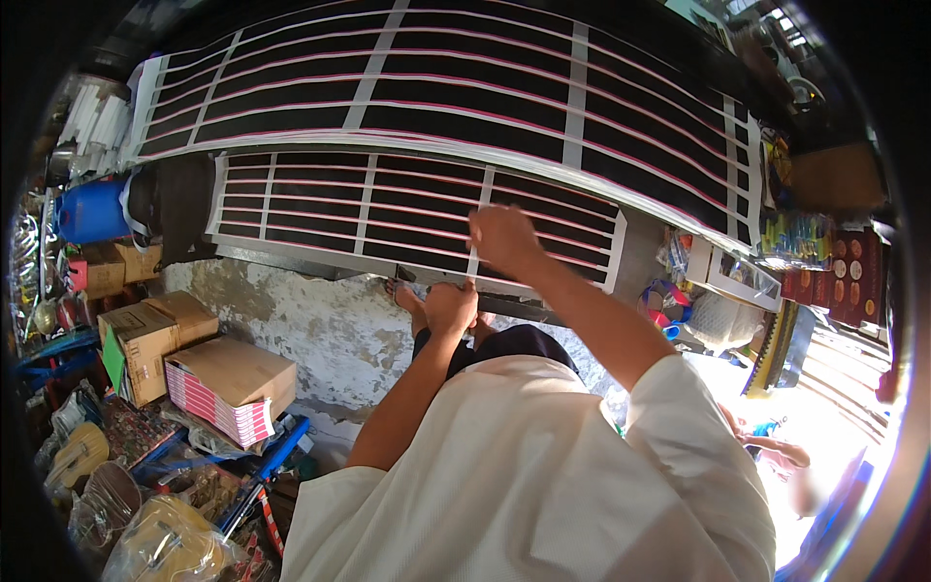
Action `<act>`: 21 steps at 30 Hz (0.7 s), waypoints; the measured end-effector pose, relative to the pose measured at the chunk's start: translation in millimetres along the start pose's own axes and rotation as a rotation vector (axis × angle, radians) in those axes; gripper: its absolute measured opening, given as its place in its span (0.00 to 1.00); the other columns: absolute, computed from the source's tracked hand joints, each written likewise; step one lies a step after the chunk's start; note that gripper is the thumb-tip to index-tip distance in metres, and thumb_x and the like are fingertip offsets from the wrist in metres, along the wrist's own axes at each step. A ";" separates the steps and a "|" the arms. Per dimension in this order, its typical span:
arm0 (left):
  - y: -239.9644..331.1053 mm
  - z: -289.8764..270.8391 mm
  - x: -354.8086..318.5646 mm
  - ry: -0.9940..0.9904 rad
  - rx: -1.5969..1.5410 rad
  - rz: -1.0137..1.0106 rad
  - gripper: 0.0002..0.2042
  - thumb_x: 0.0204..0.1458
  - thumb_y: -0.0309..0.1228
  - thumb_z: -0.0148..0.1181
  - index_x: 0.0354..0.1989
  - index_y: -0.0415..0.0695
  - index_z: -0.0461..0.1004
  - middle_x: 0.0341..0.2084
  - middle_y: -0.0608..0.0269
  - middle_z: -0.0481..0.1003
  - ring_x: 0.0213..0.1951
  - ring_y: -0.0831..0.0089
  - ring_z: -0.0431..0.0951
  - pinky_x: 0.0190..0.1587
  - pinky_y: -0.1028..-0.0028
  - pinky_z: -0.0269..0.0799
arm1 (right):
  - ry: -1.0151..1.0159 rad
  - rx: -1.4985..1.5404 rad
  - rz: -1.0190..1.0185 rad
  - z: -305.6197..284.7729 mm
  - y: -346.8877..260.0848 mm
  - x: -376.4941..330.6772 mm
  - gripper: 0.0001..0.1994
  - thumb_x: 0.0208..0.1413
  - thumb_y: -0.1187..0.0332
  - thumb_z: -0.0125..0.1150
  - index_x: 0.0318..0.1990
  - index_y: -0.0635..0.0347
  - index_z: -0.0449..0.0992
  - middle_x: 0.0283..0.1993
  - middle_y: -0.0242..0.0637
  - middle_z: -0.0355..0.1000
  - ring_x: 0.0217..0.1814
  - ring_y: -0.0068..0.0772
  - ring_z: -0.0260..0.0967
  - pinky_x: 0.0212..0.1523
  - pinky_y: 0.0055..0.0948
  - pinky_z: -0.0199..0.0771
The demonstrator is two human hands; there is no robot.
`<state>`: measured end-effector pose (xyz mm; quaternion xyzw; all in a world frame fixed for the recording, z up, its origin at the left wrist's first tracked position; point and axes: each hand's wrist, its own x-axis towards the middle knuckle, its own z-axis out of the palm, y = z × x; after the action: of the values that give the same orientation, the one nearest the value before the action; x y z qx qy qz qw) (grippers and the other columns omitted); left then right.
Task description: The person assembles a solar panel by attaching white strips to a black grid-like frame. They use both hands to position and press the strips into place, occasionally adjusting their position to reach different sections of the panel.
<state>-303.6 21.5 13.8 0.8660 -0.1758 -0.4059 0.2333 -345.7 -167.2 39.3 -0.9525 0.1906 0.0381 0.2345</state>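
White-sleeved, the blurred right hand (504, 240) curls half-closed over the striped sheet (417, 215) on the tabletop (637, 254), the left hand (452, 307) bunches at its near edge, both holds unclear, a larger sheet (475, 89) lying beyond; seemingly a smoothing step, next calling for a steadied edge

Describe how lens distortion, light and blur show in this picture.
In the head view, the upper striped sheet bows in an arc and the corners fall to black; also in the head view, glare washes out the ground at lower right; in that same view, the right hand looks slightly soft, perhaps from motion.
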 end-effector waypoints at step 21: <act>-51.8 55.8 16.2 0.236 -0.301 -0.105 0.24 0.57 0.50 0.77 0.34 0.36 0.81 0.29 0.42 0.86 0.35 0.41 0.89 0.39 0.48 0.83 | -0.497 -0.215 -0.047 0.4 -55.0 8.2 0.22 0.42 0.63 0.88 0.47 0.58 0.91 0.52 0.50 0.86 0.56 0.54 0.87 0.51 0.48 0.91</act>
<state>-331.6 41.9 -55.9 0.8709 -0.0392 -0.3346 0.3578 -317.1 -124.9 61.4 -0.9374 0.1001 0.2855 0.1725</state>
